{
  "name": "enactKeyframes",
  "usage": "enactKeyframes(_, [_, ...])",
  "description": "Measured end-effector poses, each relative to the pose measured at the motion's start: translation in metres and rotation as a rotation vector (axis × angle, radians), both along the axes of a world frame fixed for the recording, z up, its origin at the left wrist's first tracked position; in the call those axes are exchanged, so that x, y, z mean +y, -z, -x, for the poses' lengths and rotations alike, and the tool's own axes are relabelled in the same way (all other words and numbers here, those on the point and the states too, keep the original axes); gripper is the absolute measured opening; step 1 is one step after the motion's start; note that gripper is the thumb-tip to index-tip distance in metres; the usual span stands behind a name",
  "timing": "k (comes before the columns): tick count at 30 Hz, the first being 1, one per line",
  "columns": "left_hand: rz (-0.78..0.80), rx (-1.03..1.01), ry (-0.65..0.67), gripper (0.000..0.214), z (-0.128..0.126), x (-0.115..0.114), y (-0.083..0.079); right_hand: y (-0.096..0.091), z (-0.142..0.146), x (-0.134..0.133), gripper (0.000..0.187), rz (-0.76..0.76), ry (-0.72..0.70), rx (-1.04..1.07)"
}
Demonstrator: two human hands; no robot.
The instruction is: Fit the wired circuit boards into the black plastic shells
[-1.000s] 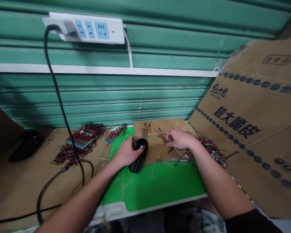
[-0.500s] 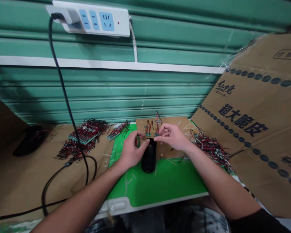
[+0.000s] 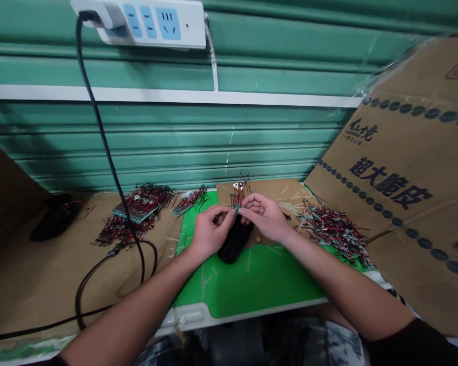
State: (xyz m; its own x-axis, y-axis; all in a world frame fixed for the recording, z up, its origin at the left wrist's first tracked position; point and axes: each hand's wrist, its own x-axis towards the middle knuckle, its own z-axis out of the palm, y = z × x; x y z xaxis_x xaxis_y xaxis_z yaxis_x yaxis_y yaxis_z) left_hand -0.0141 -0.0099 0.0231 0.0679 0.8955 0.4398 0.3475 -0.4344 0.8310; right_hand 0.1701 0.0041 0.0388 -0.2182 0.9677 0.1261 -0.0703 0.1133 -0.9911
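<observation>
My left hand [image 3: 210, 233] and my right hand [image 3: 262, 216] meet above the cardboard sheet [image 3: 286, 190], and their fingertips pinch a small bunch of red and black wires with a tiny green board [image 3: 237, 202]. The pinched part is largely hidden by my fingers. Just below my hands, a black cylindrical object [image 3: 235, 241] lies tilted on the green cutting mat [image 3: 252, 287], touching neither palm clearly.
Heaps of wired green strips [image 3: 141, 204] lie to the left, and a tangled wire pile [image 3: 334, 229] lies to the right. A black cord [image 3: 99, 127] drops from a white power strip [image 3: 148, 25] on the green shutter. Printed cardboard [image 3: 397, 178] leans at right.
The black cylinder has gone from standing upright to lying tilted. My hands have drawn closer together around the wires, and the view has tipped slightly downward.
</observation>
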Motion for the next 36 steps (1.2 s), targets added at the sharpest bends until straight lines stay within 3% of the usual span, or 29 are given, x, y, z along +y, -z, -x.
enactKeyframes(7, [-0.048, -0.037, -0.028, 0.017, -0.003, -0.003, -0.002, 0.008, 0.006, -0.005, 0.038, 0.031, 0.029, -0.005])
enactKeyframes(15, [-0.137, -0.007, -0.085, 0.021, -0.005, -0.008, -0.007, 0.007, 0.009, -0.006, 0.035, 0.029, 0.09, 0.004])
enactKeyframes(21, [-0.014, -0.216, -0.242, 0.026, 0.003, 0.007, -0.005, -0.005, -0.01, 0.004, 0.026, -0.034, 0.197, -0.156])
enactKeyframes(26, [0.015, -0.321, -0.252, 0.03, 0.006, 0.015, -0.002, -0.007, -0.033, 0.023, 0.018, -0.186, 0.341, -0.315])
enactKeyframes(30, [-0.001, -0.304, -0.193, 0.025, 0.002, 0.012, 0.001, -0.004, -0.038, 0.031, 0.023, -0.124, 0.259, -0.255])
enactKeyframes(36, [-0.067, -0.24, -0.103, 0.022, -0.004, 0.006, 0.002, 0.002, -0.017, 0.02, 0.024, 0.017, 0.043, -0.209])
